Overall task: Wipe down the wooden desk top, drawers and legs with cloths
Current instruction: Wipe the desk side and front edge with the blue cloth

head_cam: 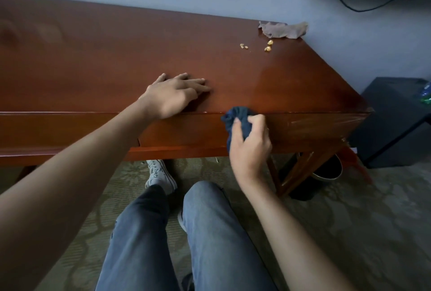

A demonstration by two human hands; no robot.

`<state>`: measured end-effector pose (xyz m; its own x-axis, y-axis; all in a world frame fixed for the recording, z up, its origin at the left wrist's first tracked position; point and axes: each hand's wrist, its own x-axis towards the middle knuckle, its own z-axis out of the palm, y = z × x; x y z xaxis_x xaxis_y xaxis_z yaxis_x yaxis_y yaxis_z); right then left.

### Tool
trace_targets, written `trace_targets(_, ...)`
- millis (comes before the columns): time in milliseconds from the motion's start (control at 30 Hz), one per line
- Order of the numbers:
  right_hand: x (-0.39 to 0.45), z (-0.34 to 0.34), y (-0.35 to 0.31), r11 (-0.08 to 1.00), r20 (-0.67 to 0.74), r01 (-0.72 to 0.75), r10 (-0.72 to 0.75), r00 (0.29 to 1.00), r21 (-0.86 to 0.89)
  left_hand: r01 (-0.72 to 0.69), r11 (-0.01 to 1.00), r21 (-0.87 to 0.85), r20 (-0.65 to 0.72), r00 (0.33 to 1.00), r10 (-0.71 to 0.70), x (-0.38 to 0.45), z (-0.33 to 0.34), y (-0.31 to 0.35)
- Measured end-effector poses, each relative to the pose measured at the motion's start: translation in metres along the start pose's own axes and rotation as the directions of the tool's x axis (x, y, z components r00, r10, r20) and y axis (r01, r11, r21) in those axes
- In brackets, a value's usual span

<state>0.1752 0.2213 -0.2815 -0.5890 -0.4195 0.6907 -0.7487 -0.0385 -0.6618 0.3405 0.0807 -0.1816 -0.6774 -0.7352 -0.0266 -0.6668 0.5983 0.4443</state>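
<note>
Right now the person's right hand (pixel 250 143) has its fingers curled round a bunched dark blue cloth (pixel 238 119), pressing it against the front edge of the wooden desk (pixel 116 57), just where the top meets the drawer front (pixel 186 130). The left hand (pixel 173 97) lies flat on the desk top near that same front edge, fingers straight and spread a little, holding nothing. Far off at the back right corner of the top sits a second, grey-brown cloth (pixel 284 30), crumpled and touching the wall, with a few pale crumbs (pixel 268 45) scattered just in front of it. Below, the desk leg (pixel 303 171) slants down at the right end. The person's jeans (pixel 210 232) and a white sneaker (pixel 161 175) show over a patterned carpet (pixel 373 220), and a dark box (pixel 394 118) stands on the floor beside the desk's right end
</note>
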Motion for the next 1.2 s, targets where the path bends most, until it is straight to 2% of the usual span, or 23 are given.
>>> trace_targets(67,-0.011,0.015,-0.013,0.999,0.044,0.034,-0.035,0.998,0.035,-0.002,0.996,-0.087,-0.021,1.000,0.001,0.002,-0.003,0.000)
trace_targets(133,-0.022,0.031,-0.032,0.986,0.126,0.153,-0.160,0.979,0.063,-0.016,0.978,-0.207,-0.028,1.000,0.010,0.003,-0.004,-0.002)
trace_targets(233,-0.042,0.054,-0.065,0.930,0.293,0.368,-0.350,0.890,-0.005,-0.041,0.943,-0.329,-0.020,0.999,0.037,0.003,-0.004,-0.006)
trace_targets(300,-0.048,0.062,-0.074,0.899,0.322,0.436,-0.399,0.858,-0.046,-0.056,0.959,-0.278,-0.017,0.998,0.053,0.001,-0.004,-0.008)
trace_targets(367,-0.048,0.059,-0.066,0.870,0.345,0.482,-0.423,0.838,-0.103,-0.039,0.994,-0.102,-0.017,0.999,0.037,-0.005,-0.002,-0.005)
trace_targets(467,-0.042,0.039,-0.020,0.874,0.378,0.450,-0.360,0.853,-0.184,-0.043,0.959,0.281,-0.005,0.999,0.046,-0.011,0.008,0.000)
trace_targets(533,-0.034,0.016,0.018,0.891,0.355,0.392,-0.300,0.886,-0.227,-0.026,0.925,0.380,0.013,1.000,0.023,-0.011,0.014,0.003)
trace_targets(633,-0.017,-0.014,0.053,0.928,0.296,0.309,-0.241,0.924,-0.210,-0.017,0.911,0.412,0.021,1.000,0.009,-0.010,0.015,0.005)
trace_targets(733,-0.018,-0.012,0.050,0.966,0.324,0.203,-0.143,0.935,-0.161,-0.012,0.902,0.433,0.018,1.000,0.004,-0.009,0.014,0.005)
trace_targets(867,-0.055,0.038,0.005,0.958,0.489,0.270,-0.191,0.851,-0.096,0.006,0.893,0.450,-0.008,1.000,-0.002,-0.008,0.017,0.005)
trace_targets(967,-0.077,0.071,-0.033,0.925,0.536,0.376,-0.287,0.794,-0.061,0.014,0.890,0.456,-0.017,1.000,-0.007,-0.009,0.018,0.005)
trace_targets(1067,-0.071,0.067,-0.033,0.897,0.573,0.439,-0.336,0.748,-0.047,0.019,0.888,0.459,-0.025,1.000,-0.008,-0.012,0.017,0.005)
trace_targets(1133,-0.059,0.050,-0.009,0.926,0.549,0.372,-0.275,0.789,-0.070,0.029,0.893,0.449,-0.037,0.999,-0.015,-0.014,0.018,0.008)
trace_targets(1200,-0.046,0.023,0.021,0.971,0.487,0.223,-0.155,0.860,-0.085,0.049,0.895,0.444,-0.050,0.998,-0.030,-0.015,0.021,0.012)
